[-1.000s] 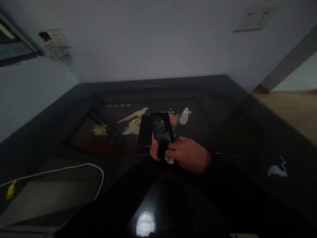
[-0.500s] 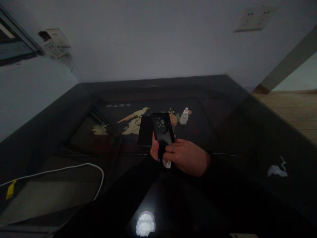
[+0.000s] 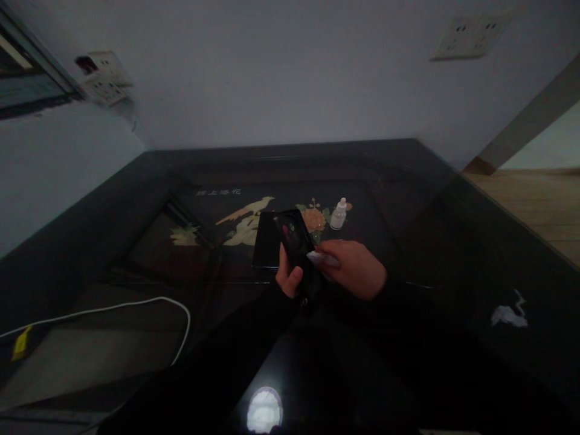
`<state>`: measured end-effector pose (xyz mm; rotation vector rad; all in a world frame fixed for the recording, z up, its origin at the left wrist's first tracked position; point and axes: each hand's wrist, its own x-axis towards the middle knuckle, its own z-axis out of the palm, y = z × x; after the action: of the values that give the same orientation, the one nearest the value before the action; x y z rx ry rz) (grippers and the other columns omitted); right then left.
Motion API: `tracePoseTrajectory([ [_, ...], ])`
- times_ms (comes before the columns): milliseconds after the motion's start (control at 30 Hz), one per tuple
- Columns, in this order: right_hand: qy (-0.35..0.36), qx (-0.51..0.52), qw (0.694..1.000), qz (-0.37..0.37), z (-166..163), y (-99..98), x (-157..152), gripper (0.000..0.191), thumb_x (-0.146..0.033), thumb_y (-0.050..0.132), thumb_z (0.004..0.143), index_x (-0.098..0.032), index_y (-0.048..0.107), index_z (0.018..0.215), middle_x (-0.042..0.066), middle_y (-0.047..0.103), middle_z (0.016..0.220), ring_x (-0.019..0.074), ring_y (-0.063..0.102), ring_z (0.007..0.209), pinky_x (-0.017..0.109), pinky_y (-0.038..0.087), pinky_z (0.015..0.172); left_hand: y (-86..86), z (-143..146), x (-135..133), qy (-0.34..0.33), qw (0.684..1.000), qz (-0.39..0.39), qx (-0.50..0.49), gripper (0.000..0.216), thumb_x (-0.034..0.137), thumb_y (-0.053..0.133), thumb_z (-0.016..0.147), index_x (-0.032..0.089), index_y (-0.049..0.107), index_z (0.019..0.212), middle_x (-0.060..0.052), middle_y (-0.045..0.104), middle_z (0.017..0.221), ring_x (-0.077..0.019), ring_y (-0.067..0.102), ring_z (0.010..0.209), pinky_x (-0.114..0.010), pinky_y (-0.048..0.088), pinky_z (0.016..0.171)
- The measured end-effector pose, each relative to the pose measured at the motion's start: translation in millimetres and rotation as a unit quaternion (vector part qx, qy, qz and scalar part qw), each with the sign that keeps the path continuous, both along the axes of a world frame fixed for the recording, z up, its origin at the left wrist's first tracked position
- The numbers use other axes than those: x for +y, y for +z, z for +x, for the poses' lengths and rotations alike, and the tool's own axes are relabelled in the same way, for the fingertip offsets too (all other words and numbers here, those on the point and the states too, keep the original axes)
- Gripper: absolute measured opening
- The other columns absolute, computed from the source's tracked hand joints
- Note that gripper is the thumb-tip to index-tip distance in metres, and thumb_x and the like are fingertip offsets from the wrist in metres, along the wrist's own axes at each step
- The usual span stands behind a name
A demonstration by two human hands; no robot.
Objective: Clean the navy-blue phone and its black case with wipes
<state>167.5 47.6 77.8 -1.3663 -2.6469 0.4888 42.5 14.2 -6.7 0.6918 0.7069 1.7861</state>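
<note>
My left hand is closed round the lower left side of a black phone case, held tilted above the table. A large round camera opening shows near the case's top end. My right hand pinches a folded white tissue against the case's right edge. Beneath and left of the case lies a flat black phone-like slab on the tabletop. Just beyond my right hand stands a small white bottle with a pointed cap.
The dark glossy table bears a painted bird and flower picture. A crumpled tissue lies at the right. On the left runs a white cable with a yellow tag. Walls with power sockets border the table.
The case has turned and tilted in my left hand, its top leaning further left. My right hand has moved from the case's lower end up to its right edge with the tissue.
</note>
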Motion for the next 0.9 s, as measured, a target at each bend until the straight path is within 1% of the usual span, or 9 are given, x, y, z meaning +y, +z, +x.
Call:
tracePoseTrajectory([
  [100, -0.04, -0.051, 0.997, -0.038, -4, -2.8, -4, 0.017, -0.026, 0.048, 0.084, -0.021, 0.061, 0.092, 0.005, 0.068, 0.09, 0.0192, 0.063, 0.082, 0.025, 0.036, 0.062, -1.0, -5, -4, -0.032, 0.998, -0.021, 0.047, 0.075, 0.05, 0.072, 0.057, 0.023, 0.049, 0.122, -0.01, 0.063, 0.106, -0.0289, 0.056, 0.103, -0.038, 0.042, 0.087],
  [200, -0.05, -0.091, 0.993, -0.059, -8, -3.8, -7, 0.02, -0.028, 0.045, 0.086, -0.022, 0.062, 0.094, 0.006, 0.068, 0.088, 0.0197, 0.064, 0.08, 0.025, 0.035, 0.059, -0.5, -8, -8, -0.049, 0.995, -0.029, 0.079, 0.068, 0.053, 0.072, 0.054, 0.02, 0.057, 0.111, -0.012, 0.064, 0.101, -0.0281, 0.061, 0.089, -0.04, 0.044, 0.081],
  [300, -0.063, -0.07, 0.995, -0.025, -10, -4.5, -4, 0.02, -0.029, 0.043, 0.086, -0.022, 0.061, 0.093, 0.006, 0.068, 0.087, 0.0194, 0.064, 0.079, 0.025, 0.035, 0.059, 2.0, -8, -11, -0.067, 0.992, -0.036, 0.102, 0.06, 0.052, 0.074, 0.053, 0.019, 0.062, 0.102, -0.01, 0.066, 0.095, -0.0283, 0.061, 0.089, -0.039, 0.044, 0.079],
  [433, -0.084, -0.023, 0.996, 0.024, -12, -1.1, -2, 0.017, -0.029, 0.044, 0.086, -0.021, 0.058, 0.094, 0.004, 0.067, 0.092, 0.0193, 0.063, 0.083, 0.025, 0.037, 0.064, 3.7, -8, -14, -0.09, 0.989, -0.057, 0.099, 0.067, 0.05, 0.076, 0.05, 0.019, 0.06, 0.107, -0.009, 0.067, 0.09, -0.0307, 0.059, 0.095, -0.039, 0.045, 0.079],
  [567, -0.068, -0.131, 0.988, -0.043, -13, 7.3, -11, 0.021, -0.028, 0.043, 0.086, -0.023, 0.06, 0.096, 0.008, 0.068, 0.09, 0.0239, 0.065, 0.08, 0.028, 0.037, 0.059, 1.5, -9, -12, -0.072, 0.992, -0.039, 0.095, 0.061, 0.052, 0.074, 0.053, 0.018, 0.061, 0.102, -0.01, 0.065, 0.099, -0.0297, 0.06, 0.093, -0.04, 0.044, 0.083],
  [633, -0.061, -0.155, 0.984, -0.062, -13, 8.7, -13, 0.023, -0.025, 0.043, 0.085, -0.024, 0.061, 0.099, 0.009, 0.068, 0.089, 0.0247, 0.065, 0.079, 0.028, 0.037, 0.059, 1.1, -9, -10, -0.075, 0.992, -0.035, 0.091, 0.059, 0.052, 0.073, 0.054, 0.018, 0.062, 0.101, -0.011, 0.065, 0.101, -0.0297, 0.06, 0.092, -0.041, 0.044, 0.084],
  [700, -0.063, -0.117, 0.99, -0.04, -13, 6.3, -11, 0.022, -0.022, 0.044, 0.084, -0.023, 0.06, 0.098, 0.008, 0.068, 0.09, 0.0234, 0.064, 0.082, 0.028, 0.038, 0.061, 1.8, -9, -12, -0.092, 0.991, -0.048, 0.088, 0.061, 0.051, 0.074, 0.053, 0.018, 0.061, 0.103, -0.011, 0.065, 0.098, -0.0311, 0.06, 0.094, -0.042, 0.043, 0.086],
  [767, -0.078, -0.047, 0.996, 0.007, -12, 0.8, -5, 0.019, -0.023, 0.045, 0.084, -0.021, 0.059, 0.097, 0.007, 0.068, 0.094, 0.0216, 0.063, 0.084, 0.027, 0.039, 0.064, 2.7, -8, -15, -0.124, 0.987, -0.068, 0.082, 0.068, 0.05, 0.077, 0.049, 0.018, 0.059, 0.107, -0.01, 0.066, 0.095, -0.0337, 0.058, 0.098, -0.044, 0.043, 0.088],
  [900, -0.118, 0.054, 0.988, 0.083, -8, -8.5, 7, 0.019, -0.025, 0.049, 0.084, -0.02, 0.059, 0.099, 0.005, 0.067, 0.093, 0.02, 0.062, 0.086, 0.027, 0.041, 0.071, 0.9, -8, -23, -0.245, 0.962, -0.092, 0.073, 0.084, 0.047, 0.078, 0.049, 0.019, 0.045, 0.122, -0.012, 0.063, 0.102, -0.0334, 0.06, 0.095, -0.048, 0.046, 0.084],
])
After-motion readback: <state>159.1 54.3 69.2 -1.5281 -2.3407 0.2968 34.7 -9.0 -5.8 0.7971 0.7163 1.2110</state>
